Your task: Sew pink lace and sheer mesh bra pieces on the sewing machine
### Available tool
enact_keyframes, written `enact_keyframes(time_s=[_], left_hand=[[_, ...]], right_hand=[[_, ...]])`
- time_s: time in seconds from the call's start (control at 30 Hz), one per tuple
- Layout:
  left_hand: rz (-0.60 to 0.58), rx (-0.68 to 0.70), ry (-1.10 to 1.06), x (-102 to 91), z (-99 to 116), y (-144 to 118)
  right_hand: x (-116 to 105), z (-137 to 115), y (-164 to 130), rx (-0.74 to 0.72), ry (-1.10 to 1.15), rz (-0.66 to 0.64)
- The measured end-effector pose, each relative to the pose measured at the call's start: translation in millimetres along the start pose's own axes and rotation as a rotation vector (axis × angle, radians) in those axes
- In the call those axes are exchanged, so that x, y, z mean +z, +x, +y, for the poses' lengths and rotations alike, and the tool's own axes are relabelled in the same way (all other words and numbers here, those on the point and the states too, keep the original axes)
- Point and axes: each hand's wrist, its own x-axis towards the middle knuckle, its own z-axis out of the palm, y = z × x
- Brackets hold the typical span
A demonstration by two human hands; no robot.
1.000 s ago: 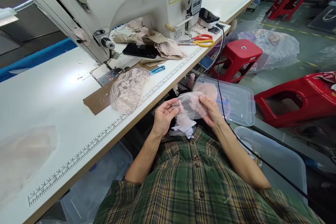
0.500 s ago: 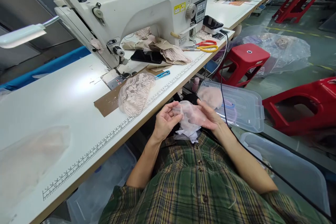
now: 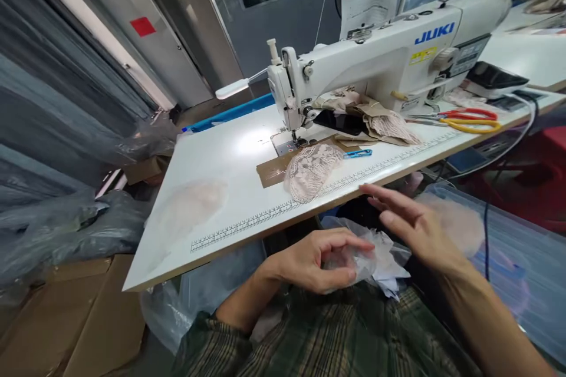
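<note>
My left hand (image 3: 316,259) curls its thumb and fingers round a thin, sheer whitish piece of fabric (image 3: 363,264) above my lap. Beside and beneath it lie crumpled white scraps (image 3: 389,265); where one piece ends and another begins I cannot tell. My right hand (image 3: 418,227) hovers to the right near the table edge, fingers apart and nothing in them. On the table ahead rests a beige lace cup piece (image 3: 313,171), in front of the needle of a white sewing machine (image 3: 354,68).
A blue snips-like tool (image 3: 358,154) lies by the lace. Scissors with red and yellow handles (image 3: 471,123) sit farther right. A sheer pale piece (image 3: 190,203) is on the table's left. Clear plastic bins (image 3: 499,247) stand below right, a cardboard box (image 3: 97,312) at lower left.
The view has swung left. My right hand has let go of the sheer fabric and moved away with its fingers spread. My left hand keeps hold of it.
</note>
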Motion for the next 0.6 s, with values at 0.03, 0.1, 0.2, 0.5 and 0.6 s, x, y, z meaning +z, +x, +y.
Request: enact_keyframes(time_s=[0.03, 0.1, 0.2, 0.5, 0.6], left_hand=[[-0.024, 0.037, 0.077, -1.1, 6.3, -2.7], [-0.006, 0.091, 0.202, -5.6, 17.4, -7.7], [0.204, 0.067, 0.348, -26.0, 28.5, -12.7], [0.678, -0.222, 0.878, -135.9, 15.2, 23.9], [0.694, -0.205, 0.776, -139.4, 4.3, 28.4]], right_hand=[[6.1, -6.2, -1.0, -0.003, -0.011, -0.171], [15.8, -12.3, -3.1, 0.043, -0.023, -0.444], [20.2, -10.5, -0.2, 0.161, -0.085, -0.563], [44.9, -15.1, 74.3, -0.489, -0.518, -0.204], [56.9, -3.5, 91.9, -0.58, -0.657, -0.213]])
